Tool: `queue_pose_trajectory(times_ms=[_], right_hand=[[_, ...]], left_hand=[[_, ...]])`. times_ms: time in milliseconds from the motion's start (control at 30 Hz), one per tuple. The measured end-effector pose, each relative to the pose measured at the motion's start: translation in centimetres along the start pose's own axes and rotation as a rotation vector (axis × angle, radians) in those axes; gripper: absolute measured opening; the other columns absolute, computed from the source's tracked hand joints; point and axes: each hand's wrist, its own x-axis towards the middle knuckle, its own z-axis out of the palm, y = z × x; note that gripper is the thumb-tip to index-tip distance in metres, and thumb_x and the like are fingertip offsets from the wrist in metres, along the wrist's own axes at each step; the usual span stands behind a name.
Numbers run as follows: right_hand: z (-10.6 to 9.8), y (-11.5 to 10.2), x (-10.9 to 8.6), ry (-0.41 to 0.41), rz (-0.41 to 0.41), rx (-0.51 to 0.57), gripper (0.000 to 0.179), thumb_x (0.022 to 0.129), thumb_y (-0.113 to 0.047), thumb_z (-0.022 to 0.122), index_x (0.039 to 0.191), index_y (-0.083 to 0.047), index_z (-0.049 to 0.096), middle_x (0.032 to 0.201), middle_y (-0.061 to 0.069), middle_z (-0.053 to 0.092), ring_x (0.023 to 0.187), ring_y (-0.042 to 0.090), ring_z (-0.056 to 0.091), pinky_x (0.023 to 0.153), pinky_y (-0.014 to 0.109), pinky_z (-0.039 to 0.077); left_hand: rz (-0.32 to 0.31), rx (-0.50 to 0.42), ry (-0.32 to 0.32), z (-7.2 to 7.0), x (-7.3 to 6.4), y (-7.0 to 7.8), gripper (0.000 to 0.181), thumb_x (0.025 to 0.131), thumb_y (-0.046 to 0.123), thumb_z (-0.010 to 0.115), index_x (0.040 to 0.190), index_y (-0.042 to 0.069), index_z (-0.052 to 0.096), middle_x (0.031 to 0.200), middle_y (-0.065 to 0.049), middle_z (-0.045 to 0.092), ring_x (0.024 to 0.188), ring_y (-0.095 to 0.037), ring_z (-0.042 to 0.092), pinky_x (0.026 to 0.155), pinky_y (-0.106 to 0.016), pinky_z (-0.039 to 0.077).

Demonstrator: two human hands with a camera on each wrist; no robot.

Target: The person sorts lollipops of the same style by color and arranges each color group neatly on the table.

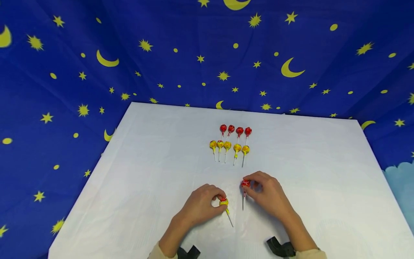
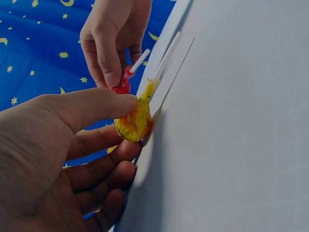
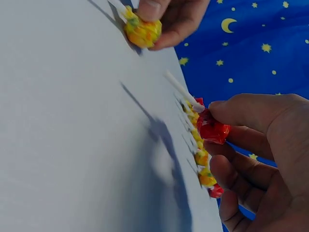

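Note:
My left hand [image 1: 202,205] pinches a yellow-wrapped lollipop [image 2: 137,123] by its round head, between thumb and fingers, its white stick slanting toward the front of the table. To its right, my right hand [image 1: 270,194] holds a red-wrapped lollipop [image 3: 212,128] by the head, with the stick pointing to the near edge. In the right wrist view that red lollipop is raised over the white surface, its shadow beside it. Farther back lies a row of several yellow lollipops [image 1: 228,145]; just behind them is a row of several red lollipops [image 1: 239,130].
All of this is on a white-covered table [image 1: 155,151]. A blue cloth [image 1: 194,68] with yellow moons and stars hangs behind and at the sides. Black wrist mounts [image 1: 279,247] sit by both wrists, near beige sleeves [image 1: 310,254].

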Motion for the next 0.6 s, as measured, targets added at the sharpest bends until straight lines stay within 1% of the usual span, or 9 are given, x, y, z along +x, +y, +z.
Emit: queue_pose_trajectory(times_ms=[200, 367, 467, 600], right_hand=[[-1.0, 0.4, 1.1, 0.01, -0.004, -0.005, 0.02, 0.079, -0.023, 0.08, 0.098, -0.021, 0.073, 0.087, -0.015, 0.062, 0.073, 0.008, 0.055, 0.063, 0.027, 0.045], [-1.8, 0.3, 2.3, 0.046, 0.003, -0.022, 0.021, 0.08, -0.024, 0.079, 0.1, -0.021, 0.073, 0.089, -0.014, 0.063, 0.075, 0.01, 0.055, 0.063, 0.03, 0.044], [-2.2, 0.4, 2.9, 0.067, 0.004, -0.053, 0.021, 0.08, -0.023, 0.079, 0.1, -0.019, 0.073, 0.091, -0.011, 0.064, 0.075, 0.01, 0.054, 0.063, 0.032, 0.044], [-2.5, 0.9, 3.6, 0.078, 0.015, -0.079, 0.022, 0.081, -0.02, 0.079, 0.102, -0.015, 0.074, 0.092, -0.005, 0.066, 0.076, 0.014, 0.055, 0.064, 0.035, 0.043]], left_hand=[[0.001, -0.005, 0.0, 0.0, 0.1, 0.0, 0.018, 0.081, 0.037, 0.074, 0.094, 0.025, 0.07, 0.08, 0.018, 0.055, 0.074, -0.001, 0.046, 0.064, -0.02, 0.039], [-0.01, -0.005, -0.006, 0.0, 0.2, 0.0, 0.017, 0.081, 0.037, 0.074, 0.094, 0.026, 0.07, 0.08, 0.018, 0.055, 0.073, -0.001, 0.046, 0.064, -0.02, 0.039], [-0.011, -0.009, -0.005, 0.0, 0.1, 0.1, 0.017, 0.081, 0.036, 0.074, 0.094, 0.026, 0.07, 0.08, 0.018, 0.055, 0.073, -0.001, 0.046, 0.064, -0.021, 0.039], [-0.003, 0.002, 0.002, 0.0, 0.1, 0.2, 0.017, 0.081, 0.035, 0.074, 0.094, 0.025, 0.07, 0.079, 0.018, 0.055, 0.073, -0.001, 0.046, 0.063, -0.021, 0.039]])
